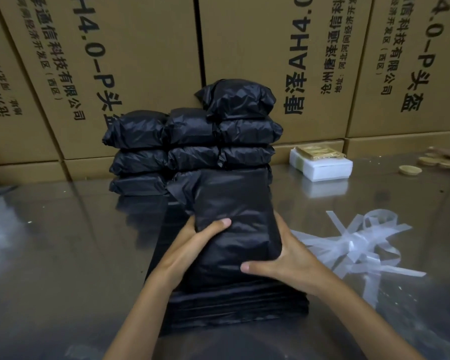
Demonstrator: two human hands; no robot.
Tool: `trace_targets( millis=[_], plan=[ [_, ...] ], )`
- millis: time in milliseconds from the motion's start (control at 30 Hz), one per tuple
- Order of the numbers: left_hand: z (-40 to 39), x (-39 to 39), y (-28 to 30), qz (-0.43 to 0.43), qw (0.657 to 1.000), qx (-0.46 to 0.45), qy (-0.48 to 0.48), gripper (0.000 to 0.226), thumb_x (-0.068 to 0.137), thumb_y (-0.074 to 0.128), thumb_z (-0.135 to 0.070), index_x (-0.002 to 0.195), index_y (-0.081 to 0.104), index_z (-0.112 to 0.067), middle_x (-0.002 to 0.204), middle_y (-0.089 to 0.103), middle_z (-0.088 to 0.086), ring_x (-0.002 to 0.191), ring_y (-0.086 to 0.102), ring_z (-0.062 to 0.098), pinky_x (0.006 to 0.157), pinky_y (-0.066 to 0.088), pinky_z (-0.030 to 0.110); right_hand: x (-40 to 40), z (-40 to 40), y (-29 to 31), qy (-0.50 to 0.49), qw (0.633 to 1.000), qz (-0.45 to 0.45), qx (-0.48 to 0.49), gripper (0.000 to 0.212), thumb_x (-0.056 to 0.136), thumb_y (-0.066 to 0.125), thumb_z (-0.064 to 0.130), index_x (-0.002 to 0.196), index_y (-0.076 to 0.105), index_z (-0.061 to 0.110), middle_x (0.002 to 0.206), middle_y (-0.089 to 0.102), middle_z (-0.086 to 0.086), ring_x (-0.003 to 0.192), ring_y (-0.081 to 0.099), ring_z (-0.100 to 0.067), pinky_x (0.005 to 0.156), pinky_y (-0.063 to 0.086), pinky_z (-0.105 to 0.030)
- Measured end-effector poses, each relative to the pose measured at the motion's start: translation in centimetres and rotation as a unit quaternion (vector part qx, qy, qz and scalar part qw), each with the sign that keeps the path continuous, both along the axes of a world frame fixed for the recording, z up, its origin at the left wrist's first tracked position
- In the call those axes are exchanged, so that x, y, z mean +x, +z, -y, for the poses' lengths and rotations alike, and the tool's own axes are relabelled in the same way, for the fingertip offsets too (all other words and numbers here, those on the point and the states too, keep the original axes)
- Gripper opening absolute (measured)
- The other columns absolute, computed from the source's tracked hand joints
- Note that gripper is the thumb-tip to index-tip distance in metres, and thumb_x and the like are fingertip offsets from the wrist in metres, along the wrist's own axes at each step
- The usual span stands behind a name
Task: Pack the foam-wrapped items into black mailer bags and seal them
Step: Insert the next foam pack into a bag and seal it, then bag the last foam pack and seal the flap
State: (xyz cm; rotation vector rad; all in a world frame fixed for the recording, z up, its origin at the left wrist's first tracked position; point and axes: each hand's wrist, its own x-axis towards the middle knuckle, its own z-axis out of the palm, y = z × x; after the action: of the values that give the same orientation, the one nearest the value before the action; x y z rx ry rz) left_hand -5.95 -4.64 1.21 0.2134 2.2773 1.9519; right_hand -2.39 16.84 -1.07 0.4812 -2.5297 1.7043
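**Filled black bag held in both hands over the flat stack**

The left hand (192, 245) curls around the left edge of the filled mailer bag (234, 219), thumb lying across its front face. The bag stands in the middle of the view, just in front of the person, above a flat stack of unused black bags (234, 307) on the shiny metal table (50, 255). The right hand (283, 258) cups the bag's right lower corner, thumb pressed across the near face, so both hands are gripping it.

Handling, as a judgement: the film looks thin, glossy and slippery, and the padded load inside seems light and slightly springy. Holding by the 2 long sides, as here, looks safest; pinching loose film alone would likely let the contents slide.

Left and behind, a pile of sealed black parcels (192, 141) stands in 3 columns against cardboard cartons (130, 61), close enough to block a push forward. To the right lie a white foam-wrapped item (325, 170) with gold pieces on top, loose peeled clear strips (359, 242) near the right wrist that could catch on adhesive, and small round gold caps (437, 162) at the far right edge.
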Motion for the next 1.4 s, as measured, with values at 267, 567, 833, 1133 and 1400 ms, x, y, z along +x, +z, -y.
trace_targets(
  millis=[267,567,833,1133,1400],
  plan=[
    [5.4,-10.2,14.1,-0.235,0.965,-0.11,-0.034,0.128,0.052,0.096,-0.039,0.152,0.017,-0.039,0.129,0.048,-0.035,0.109,0.05,-0.024,0.084,0.042,-0.001,-12.3,3.3,16.2,-0.024,0.983,-0.183,-0.002,0.105,0.068,0.09,0.04,0.153,0.029,0.03,0.136,0.05,0.027,0.125,0.048,0.008,0.098,0.04,-0.004],
    [7.9,-27.1,21.9,-0.267,0.937,-0.104,0.201,0.083,0.074,0.085,-0.037,0.142,0.044,-0.014,0.135,0.053,0.0,0.117,0.054,0.015,0.097,0.048,0.03,-29.1,7.8,24.0,-0.16,0.967,-0.183,0.069,0.062,0.091,0.068,0.042,0.147,0.045,0.027,0.145,0.053,-0.001,0.122,0.057,-0.023,0.102,0.05,-0.04],
    [6.2,-35.2,17.5,-0.241,0.944,-0.099,0.2,0.063,0.097,0.057,-0.043,0.15,0.032,-0.019,0.15,0.043,0.004,0.135,0.043,0.026,0.112,0.039,0.042,-36.0,8.9,19.1,-0.285,0.903,-0.249,0.203,0.039,0.099,0.055,0.032,0.138,0.053,0.038,0.115,0.07,-0.004,0.108,0.064,-0.031,0.073,0.044,-0.034],
    [1.6,-33.7,16.6,-0.246,0.83,-0.311,0.393,0.073,0.103,0.045,-0.033,0.157,0.002,-0.013,0.164,0.0,0.019,0.149,0.009,0.04,0.119,0.021,0.048,-35.9,9.3,18.6,-0.255,0.902,-0.219,0.272,0.053,0.103,0.044,0.023,0.154,0.032,0.032,0.132,0.063,-0.005,0.107,0.064,-0.028,0.068,0.042,-0.034],
    [-10.3,-24.7,6.6,-0.415,0.806,-0.309,0.287,0.069,0.094,0.048,-0.009,0.156,0.018,-0.015,0.165,0.001,0.014,0.152,0.0,0.028,0.124,0.009,0.041,-25.8,1.2,8.3,-0.238,0.926,-0.247,0.154,0.041,0.088,0.051,0.01,0.123,0.067,0.025,0.123,0.07,0.005,0.111,0.065,-0.018,0.088,0.055,-0.035]
  ],
)
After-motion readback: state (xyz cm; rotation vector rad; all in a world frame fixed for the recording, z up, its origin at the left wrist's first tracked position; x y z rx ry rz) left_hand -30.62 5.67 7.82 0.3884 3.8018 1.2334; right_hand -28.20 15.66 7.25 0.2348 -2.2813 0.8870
